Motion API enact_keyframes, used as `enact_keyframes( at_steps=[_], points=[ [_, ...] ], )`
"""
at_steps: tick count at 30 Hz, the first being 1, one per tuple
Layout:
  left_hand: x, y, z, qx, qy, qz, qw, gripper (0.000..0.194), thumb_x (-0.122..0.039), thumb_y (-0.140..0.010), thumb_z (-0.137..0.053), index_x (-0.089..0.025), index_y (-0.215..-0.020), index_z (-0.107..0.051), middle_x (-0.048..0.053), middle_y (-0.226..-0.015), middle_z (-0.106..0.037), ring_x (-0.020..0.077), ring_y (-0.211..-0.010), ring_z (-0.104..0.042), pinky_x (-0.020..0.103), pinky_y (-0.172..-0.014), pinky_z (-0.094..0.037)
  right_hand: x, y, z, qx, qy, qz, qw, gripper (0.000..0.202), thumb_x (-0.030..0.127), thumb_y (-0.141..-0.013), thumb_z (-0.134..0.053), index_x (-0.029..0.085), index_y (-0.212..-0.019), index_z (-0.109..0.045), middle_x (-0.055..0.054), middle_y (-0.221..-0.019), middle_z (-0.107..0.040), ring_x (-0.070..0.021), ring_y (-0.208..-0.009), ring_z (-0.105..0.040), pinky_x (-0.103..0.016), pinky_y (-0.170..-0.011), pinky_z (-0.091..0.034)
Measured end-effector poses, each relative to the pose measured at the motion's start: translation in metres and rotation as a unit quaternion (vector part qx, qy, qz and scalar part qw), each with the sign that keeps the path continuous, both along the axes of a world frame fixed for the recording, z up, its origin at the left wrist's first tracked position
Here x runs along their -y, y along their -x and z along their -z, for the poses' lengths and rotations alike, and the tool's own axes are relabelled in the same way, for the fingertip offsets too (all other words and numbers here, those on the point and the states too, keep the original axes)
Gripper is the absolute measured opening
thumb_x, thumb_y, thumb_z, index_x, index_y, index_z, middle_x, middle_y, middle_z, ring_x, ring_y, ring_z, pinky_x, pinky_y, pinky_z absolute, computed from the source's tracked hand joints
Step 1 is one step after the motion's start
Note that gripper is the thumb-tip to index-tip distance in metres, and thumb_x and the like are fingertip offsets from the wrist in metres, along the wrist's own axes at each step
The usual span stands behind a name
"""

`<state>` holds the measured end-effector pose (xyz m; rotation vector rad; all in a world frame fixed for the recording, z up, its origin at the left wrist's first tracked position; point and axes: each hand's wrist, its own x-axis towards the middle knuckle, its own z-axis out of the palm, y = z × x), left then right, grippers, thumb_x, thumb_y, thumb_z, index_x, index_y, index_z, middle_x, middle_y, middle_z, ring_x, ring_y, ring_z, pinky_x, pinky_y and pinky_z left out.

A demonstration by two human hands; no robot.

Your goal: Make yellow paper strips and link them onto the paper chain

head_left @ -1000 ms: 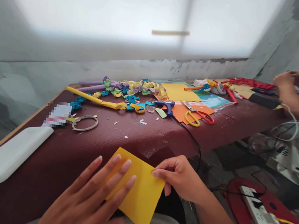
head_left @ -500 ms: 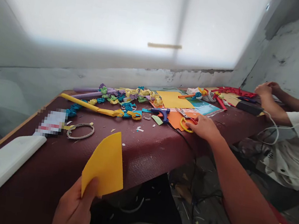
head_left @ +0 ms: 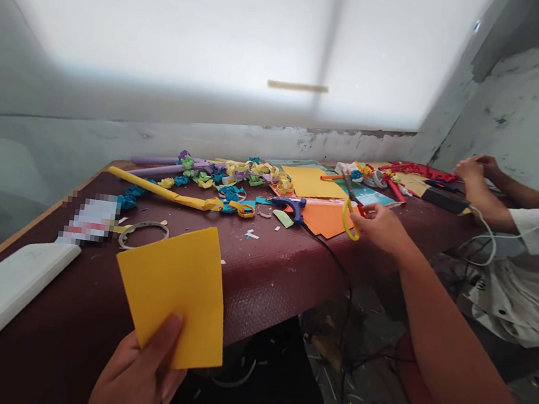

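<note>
My left hand (head_left: 143, 364) pinches a square yellow paper (head_left: 177, 296) between thumb and fingers, upright in front of the table's near edge. My right hand (head_left: 380, 224) grips scissors (head_left: 351, 219) with a yellow and red handle, raised over the table edge with the blades pointing up and away. Just left of the scissors lie orange paper sheets (head_left: 327, 219) and a blue glue gun (head_left: 293, 206). A yellow sheet (head_left: 314, 183) rests behind them.
Colourful crumpled paper strips (head_left: 233, 177) and a yellow rolled stick (head_left: 161, 192) spread across the dark red table (head_left: 262, 260). A tape ring (head_left: 144, 236) and a white device (head_left: 8, 300) sit at left. At right, another person's hands (head_left: 475, 168) hover near red paper.
My right hand has lifted the scissors off the orange paper and moved slightly right. The yellow paper in my left hand has turned and now shows its full square face.
</note>
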<state>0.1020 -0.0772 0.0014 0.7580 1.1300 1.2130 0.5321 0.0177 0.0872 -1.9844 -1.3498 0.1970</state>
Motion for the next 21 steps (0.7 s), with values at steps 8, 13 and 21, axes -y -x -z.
enact_keyframes(
  at_steps=[8, 13, 21],
  points=[
    [-0.016, -0.013, -0.016, 0.076, -0.037, 0.032, 0.996, 0.037, -0.041, -0.074, -0.091, -0.017, -0.079, -0.064, 0.001, -0.064, -0.061, 0.0131, -0.054, -0.056, 0.022, -0.047, -0.045, 0.107, 0.133, 0.074, -0.383, 0.05, -0.395, 0.834, 0.075, 0.08, -0.057, -0.088, 0.02, -0.09, -0.057, 0.003, -0.078, -0.052, -0.0101, -0.067, -0.042, -0.023, -0.06, -0.038],
    [-0.017, -0.018, -0.023, 0.114, -0.044, -0.025, 0.992, 0.038, -0.034, -0.079, -0.086, -0.02, -0.076, -0.051, -0.009, -0.049, -0.036, 0.0062, -0.039, -0.033, 0.02, -0.04, -0.027, 0.139, 0.212, 0.117, -0.562, 0.171, -0.501, 0.635, 0.083, 0.092, -0.062, -0.075, 0.019, -0.093, -0.051, -0.008, -0.093, -0.067, -0.0182, -0.085, -0.064, -0.031, -0.079, -0.051],
    [-0.016, -0.015, -0.02, 0.125, -0.034, -0.047, 0.991, 0.032, -0.031, -0.084, -0.081, -0.021, -0.081, -0.051, -0.011, -0.048, -0.029, 0.0051, -0.039, -0.025, 0.02, -0.041, -0.021, 0.139, 0.222, 0.116, -0.561, 0.143, -0.521, 0.627, 0.076, 0.092, -0.08, -0.058, 0.018, -0.094, -0.049, -0.009, -0.09, -0.064, -0.0168, -0.082, -0.065, -0.032, -0.08, -0.056]
  ],
)
